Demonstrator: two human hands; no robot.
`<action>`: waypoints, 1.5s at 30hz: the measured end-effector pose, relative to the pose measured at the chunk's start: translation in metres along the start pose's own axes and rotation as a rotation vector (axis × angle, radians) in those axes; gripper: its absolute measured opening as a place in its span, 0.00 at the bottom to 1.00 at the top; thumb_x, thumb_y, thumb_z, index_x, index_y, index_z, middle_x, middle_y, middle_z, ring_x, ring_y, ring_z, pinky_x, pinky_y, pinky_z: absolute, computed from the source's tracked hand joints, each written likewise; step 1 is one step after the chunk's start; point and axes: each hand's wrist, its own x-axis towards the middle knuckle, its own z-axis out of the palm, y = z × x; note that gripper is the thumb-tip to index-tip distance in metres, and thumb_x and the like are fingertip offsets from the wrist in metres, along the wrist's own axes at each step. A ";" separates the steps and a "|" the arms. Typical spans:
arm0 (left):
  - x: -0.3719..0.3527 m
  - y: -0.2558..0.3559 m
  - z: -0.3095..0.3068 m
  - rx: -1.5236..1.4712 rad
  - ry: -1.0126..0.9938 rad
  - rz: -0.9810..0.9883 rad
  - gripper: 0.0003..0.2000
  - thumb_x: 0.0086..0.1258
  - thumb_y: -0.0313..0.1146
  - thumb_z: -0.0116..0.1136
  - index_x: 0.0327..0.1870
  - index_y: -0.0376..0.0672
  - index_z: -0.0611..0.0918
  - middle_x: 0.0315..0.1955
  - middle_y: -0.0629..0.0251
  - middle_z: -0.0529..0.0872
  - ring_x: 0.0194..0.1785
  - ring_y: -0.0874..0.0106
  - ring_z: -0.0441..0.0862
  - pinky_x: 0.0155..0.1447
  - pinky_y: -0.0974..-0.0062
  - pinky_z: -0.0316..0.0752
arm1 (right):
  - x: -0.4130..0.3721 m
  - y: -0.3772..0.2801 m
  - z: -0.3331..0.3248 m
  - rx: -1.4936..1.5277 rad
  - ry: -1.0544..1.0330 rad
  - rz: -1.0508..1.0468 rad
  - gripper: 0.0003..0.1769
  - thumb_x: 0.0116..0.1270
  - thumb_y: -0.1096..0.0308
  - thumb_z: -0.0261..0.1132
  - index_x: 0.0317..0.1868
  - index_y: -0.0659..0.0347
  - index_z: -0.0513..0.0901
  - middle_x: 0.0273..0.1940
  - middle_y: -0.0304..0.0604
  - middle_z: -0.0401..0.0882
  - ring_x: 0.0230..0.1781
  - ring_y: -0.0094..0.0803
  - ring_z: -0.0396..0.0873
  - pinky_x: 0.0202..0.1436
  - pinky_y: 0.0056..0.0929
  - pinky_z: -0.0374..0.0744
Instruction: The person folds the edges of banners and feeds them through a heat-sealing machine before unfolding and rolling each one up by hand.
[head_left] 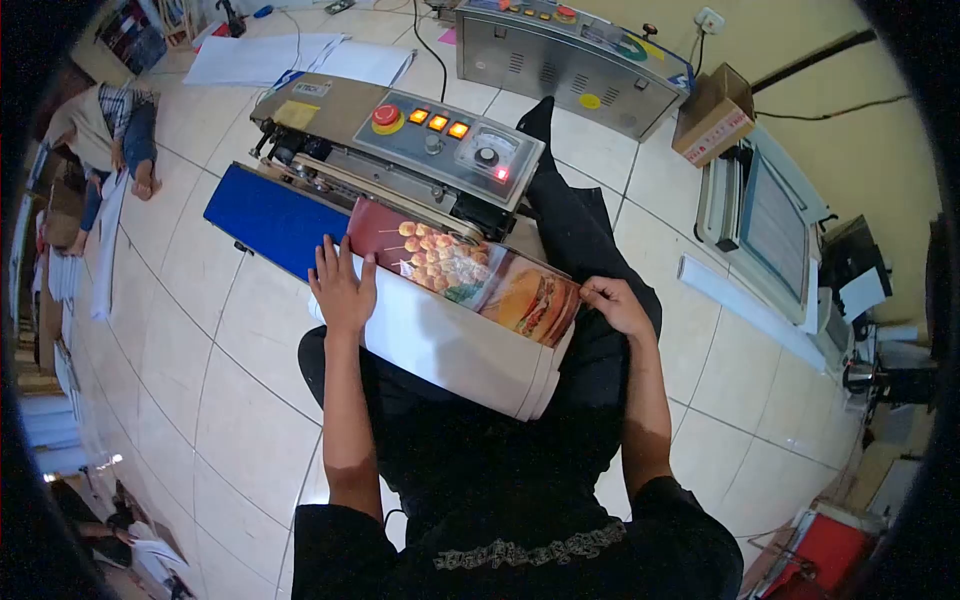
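Note:
A printed banner (440, 262) with pictures of skewered food and a burger lies partly rolled across my lap, its white back (450, 350) showing on the near side. Its far edge runs along a band sealing machine (400, 140) with a blue conveyor belt (275, 215). My left hand (342, 288) rests flat on the banner's left part, fingers spread. At the right end, my right hand (612, 302) pinches the banner's edge between thumb and fingers. On the machine's panel are a red knob (386, 117), lit orange buttons (437, 123) and a dial (486, 156).
A second metal machine (570, 70) stands at the back, beside a cardboard box (715, 115). White sheets (270, 60) lie on the tiled floor. To the right are a white roll (750, 312) and a framed flat device (765, 220). Another person (110, 130) sits at the far left.

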 end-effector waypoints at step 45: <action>0.061 -0.081 -0.006 -0.051 0.206 0.028 0.30 0.69 0.55 0.49 0.67 0.46 0.73 0.67 0.48 0.71 0.71 0.54 0.66 0.72 0.50 0.55 | -0.032 -0.082 0.148 -0.571 0.539 -0.630 0.26 0.63 0.68 0.58 0.62 0.67 0.67 0.67 0.61 0.59 0.70 0.51 0.59 0.72 0.49 0.57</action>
